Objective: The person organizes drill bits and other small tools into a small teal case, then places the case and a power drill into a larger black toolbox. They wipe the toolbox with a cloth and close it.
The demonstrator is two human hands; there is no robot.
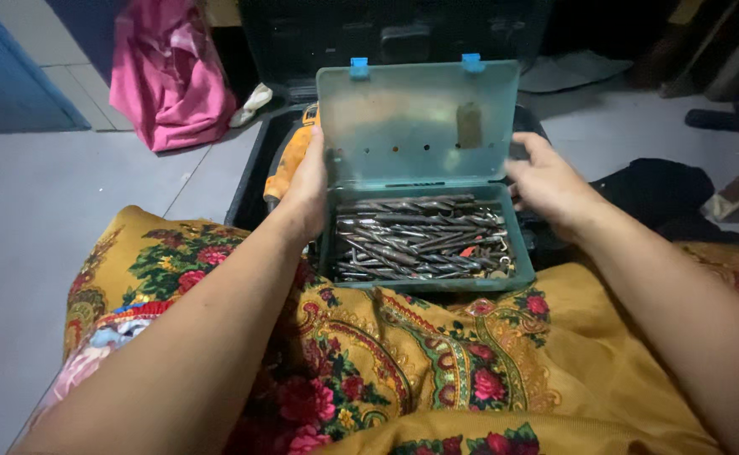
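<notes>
Hands (309, 187) (546, 181) flank open bit box (424, 278).

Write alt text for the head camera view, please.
Two bare hands hold an open teal plastic box full of metal drill bits, left hand and right hand at its sides. It rests on a yellow floral cloth.

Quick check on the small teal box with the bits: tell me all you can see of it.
The teal plastic box stands open, its translucent lid upright with two blue clasps on top. It brims with dark metal drill bits lying crosswise. It rests by the floral cloth. The left hand and right hand grip its sides.
</notes>
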